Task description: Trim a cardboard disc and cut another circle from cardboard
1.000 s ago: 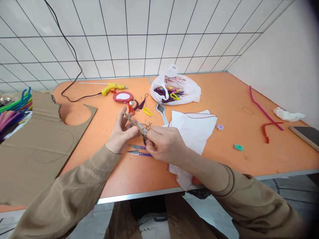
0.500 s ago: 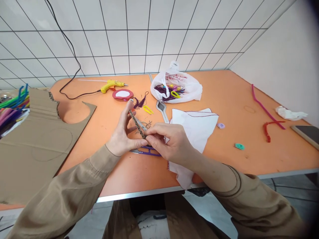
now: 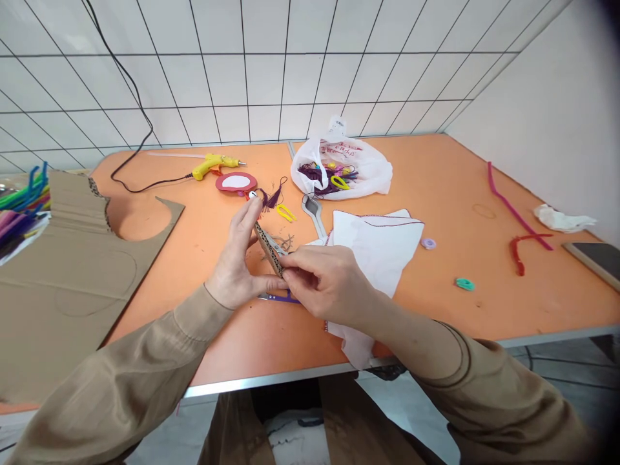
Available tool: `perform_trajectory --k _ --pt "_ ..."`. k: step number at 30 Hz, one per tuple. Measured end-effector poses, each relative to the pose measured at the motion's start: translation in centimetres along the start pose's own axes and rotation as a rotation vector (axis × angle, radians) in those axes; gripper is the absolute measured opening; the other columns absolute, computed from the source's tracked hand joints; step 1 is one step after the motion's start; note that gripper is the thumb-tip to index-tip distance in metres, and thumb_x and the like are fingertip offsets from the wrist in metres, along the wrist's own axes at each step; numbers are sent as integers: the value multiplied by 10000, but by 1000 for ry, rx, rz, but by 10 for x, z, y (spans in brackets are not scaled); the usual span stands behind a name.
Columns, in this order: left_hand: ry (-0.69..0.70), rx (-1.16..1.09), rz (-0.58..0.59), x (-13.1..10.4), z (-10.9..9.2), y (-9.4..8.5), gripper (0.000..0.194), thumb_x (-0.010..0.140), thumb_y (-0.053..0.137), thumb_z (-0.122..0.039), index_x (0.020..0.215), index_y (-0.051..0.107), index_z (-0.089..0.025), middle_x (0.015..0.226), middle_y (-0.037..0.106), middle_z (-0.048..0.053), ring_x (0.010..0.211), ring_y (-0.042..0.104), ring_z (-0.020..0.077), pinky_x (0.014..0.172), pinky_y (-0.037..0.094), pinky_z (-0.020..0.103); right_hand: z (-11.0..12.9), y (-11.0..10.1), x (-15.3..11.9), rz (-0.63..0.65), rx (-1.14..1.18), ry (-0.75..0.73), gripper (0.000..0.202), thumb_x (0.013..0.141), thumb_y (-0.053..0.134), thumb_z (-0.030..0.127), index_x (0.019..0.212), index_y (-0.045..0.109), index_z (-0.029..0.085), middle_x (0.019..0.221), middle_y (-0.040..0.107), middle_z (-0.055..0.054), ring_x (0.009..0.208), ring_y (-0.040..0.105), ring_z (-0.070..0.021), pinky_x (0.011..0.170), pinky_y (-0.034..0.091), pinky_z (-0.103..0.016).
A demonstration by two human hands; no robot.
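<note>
At centre frame, just left of the middle, the left hand (image 3: 237, 265) stands with its fingers extended upward and its thumb lying along the bottom, the fingertips resting against a narrow cardboard strip (image 3: 267, 247) seen edge-on. Its long axis runs diagonally, from upper left near the left fingertips down to lower right, where the right hand (image 3: 324, 284) meets it. The right hand's thumb and forefinger are pressed together in a pinch on the strip's lower end; its remaining fingers are curled under. Both hands touch the strip, the left bracing its upper length, the right holding its end. Beneath the hands, purple thread snips (image 3: 281, 298) lie on the orange table (image 3: 194, 258), mostly covered; only a sliver of handle shows. Whether the left thumb touches the strip cannot be determined. The strip's full width is not visible from this angle. Right of the hands lies a white cloth (image 3: 378, 242), its near corner hidden by the right wrist.
</note>
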State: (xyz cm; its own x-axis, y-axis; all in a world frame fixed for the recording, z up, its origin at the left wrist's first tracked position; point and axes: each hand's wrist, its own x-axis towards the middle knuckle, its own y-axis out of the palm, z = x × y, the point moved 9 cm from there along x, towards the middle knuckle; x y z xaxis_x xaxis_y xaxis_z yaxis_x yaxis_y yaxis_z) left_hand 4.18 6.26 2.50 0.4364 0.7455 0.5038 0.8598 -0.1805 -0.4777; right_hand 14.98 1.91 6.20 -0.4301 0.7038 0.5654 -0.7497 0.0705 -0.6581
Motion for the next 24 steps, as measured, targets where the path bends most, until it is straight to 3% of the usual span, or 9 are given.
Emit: perform_trajectory --k 5,10,17,24 --pt "44 142 -15 0 -4 -1 1197 578 827 -517 1516 96 -377 1559 171 157 1418 234 397 1033 408 546 -3 3 -2 1 -46 -2 165 771 466 80 633 504 164 537 429 43 481 360 -73 468 284 -216" --pt "28 178 -26 -1 -6 0 1160 609 817 -494 1511 95 -386 1559 182 139 1403 266 383 1035 409 542 -4 2 -2 -44 -88 11 151 737 455 80 621 484 174 523 421 44 470 340 -76 456 276 -221" --pt "33 163 -137 -2 -10 -3 1126 626 813 -474 1502 105 -431 1563 167 82 1413 245 382 1073 374 550 -6 -2 -1 -88 -146 37 172 729 435 78 597 451 187 520 420 36 462 362 -82 453 289 -226" --pt "-1 97 -112 -2 -4 -1 1166 590 839 -466 1511 129 -384 1581 181 114 1426 227 391 1054 394 543 -12 -4 1 -83 -15 109 159 704 457 72 584 460 176 508 408 50 451 351 -62 442 299 -208"
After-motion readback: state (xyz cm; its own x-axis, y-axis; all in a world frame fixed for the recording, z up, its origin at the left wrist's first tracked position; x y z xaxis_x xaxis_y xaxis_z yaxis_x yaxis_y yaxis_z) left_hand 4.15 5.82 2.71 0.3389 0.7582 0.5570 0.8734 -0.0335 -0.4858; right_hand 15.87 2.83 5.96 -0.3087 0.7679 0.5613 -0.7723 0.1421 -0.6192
